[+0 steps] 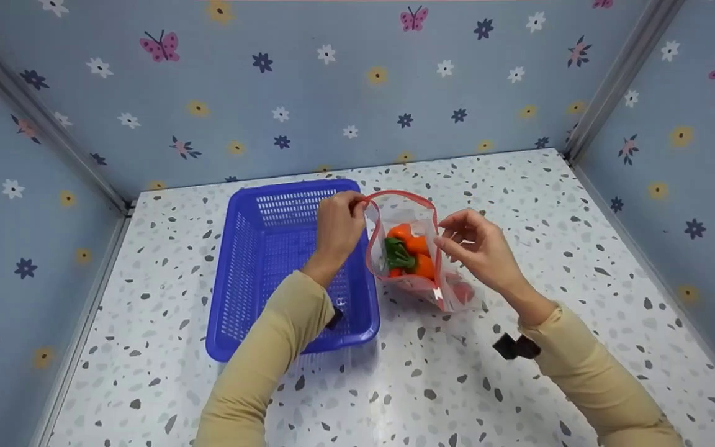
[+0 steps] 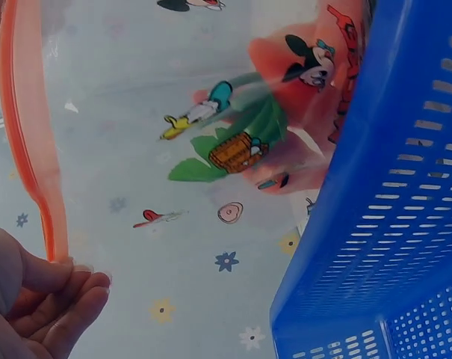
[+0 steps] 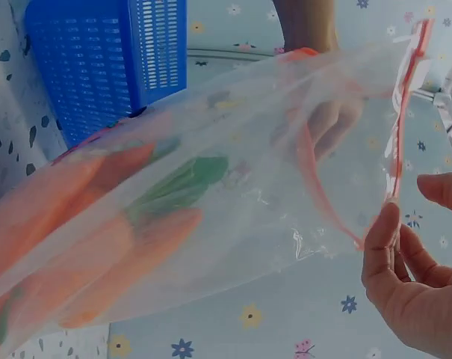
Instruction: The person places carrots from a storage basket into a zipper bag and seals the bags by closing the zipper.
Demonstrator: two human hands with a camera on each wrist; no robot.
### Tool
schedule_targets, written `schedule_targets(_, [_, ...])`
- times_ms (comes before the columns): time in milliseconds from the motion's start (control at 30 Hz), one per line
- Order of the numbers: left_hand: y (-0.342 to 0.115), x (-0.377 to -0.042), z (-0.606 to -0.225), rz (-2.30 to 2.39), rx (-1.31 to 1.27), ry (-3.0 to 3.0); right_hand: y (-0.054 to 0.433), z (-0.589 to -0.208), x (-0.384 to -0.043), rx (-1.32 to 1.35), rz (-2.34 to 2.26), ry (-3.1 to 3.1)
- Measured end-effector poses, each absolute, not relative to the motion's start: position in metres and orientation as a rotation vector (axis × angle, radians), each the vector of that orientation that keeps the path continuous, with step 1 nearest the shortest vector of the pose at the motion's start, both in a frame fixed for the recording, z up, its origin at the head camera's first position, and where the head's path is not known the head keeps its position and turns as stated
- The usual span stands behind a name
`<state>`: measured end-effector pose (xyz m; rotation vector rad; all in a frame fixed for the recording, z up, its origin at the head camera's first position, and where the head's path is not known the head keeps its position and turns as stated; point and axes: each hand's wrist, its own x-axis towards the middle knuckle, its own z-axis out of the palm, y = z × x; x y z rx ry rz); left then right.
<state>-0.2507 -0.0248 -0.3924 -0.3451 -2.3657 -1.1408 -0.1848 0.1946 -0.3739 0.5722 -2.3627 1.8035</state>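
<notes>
A clear zip bag point(image 1: 404, 282) with a red-edged mouth and cartoon prints stands open on the speckled table. Inside it are rounded orange pieces point(image 1: 422, 267) and a leafy green one point(image 1: 398, 254); plastic blurs their exact kind. My left hand point(image 1: 340, 225) pinches the left end of the mouth between thumb and fingers, above the blue basket's right rim. On the opposite side, my right hand point(image 1: 478, 245) holds the bag's edge by the fingertips. Its zip strip point(image 3: 400, 142) runs down to those fingertips in the right wrist view, where one digit is held apart.
The blue perforated plastic basket point(image 1: 227, 273) stands directly left of the bag, under my left forearm. Flower-patterned walls point(image 1: 308, 87) enclose the white speckled table point(image 1: 395, 385) at the back and both sides.
</notes>
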Motion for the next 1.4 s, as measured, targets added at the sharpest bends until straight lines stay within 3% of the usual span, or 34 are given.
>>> schedule_targets(267, [-0.025,-0.251,-0.389,-1.189,-0.258,-2.386,0.185,-0.359,-0.149,0.822,1.656,-2.367])
schedule_targets(633, [-0.026,-0.252,-0.389,-1.217,-0.21,-2.385,0.184,-0.371,-0.134,1.182,1.386,-2.145])
schedule_targets(1100, [-0.028,-0.249,-0.389,-1.187,-0.228,-2.395,0.19,-0.417,-0.141,1.242,1.206,-2.093])
schedule_targets(1400, [-0.033,-0.248,-0.391,-1.204,-0.227,-2.407,0.191,-0.422,-0.144,1.227,1.153,-2.051])
